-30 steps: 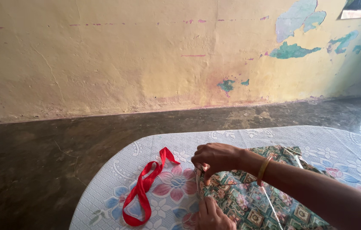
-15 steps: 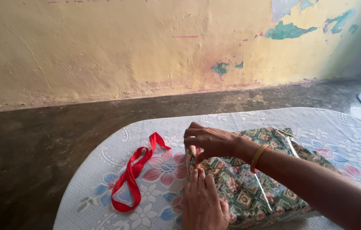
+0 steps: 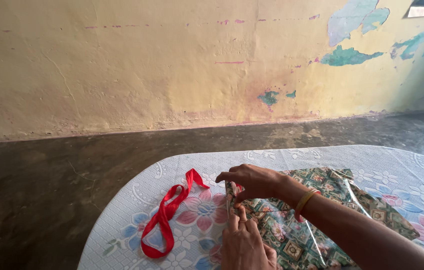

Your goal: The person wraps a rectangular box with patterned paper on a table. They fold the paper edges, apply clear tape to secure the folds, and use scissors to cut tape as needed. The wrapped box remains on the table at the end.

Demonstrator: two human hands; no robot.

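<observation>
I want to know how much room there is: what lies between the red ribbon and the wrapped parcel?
In the head view, only bare flowered tablecloth lies between the red ribbon and the wrapped parcel; both hands are at the parcel's near edge.

Right hand (image 3: 254, 182) and left hand (image 3: 244, 242) pinching wrapped parcel (image 3: 312, 220), red ribbon (image 3: 169, 215) beside, floral table (image 3: 397, 170)

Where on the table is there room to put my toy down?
Bare cloth lies along the far edge behind the parcel, and left of the ribbon. It is crowded where the left hand and right hand pinch the parcel's end.
</observation>
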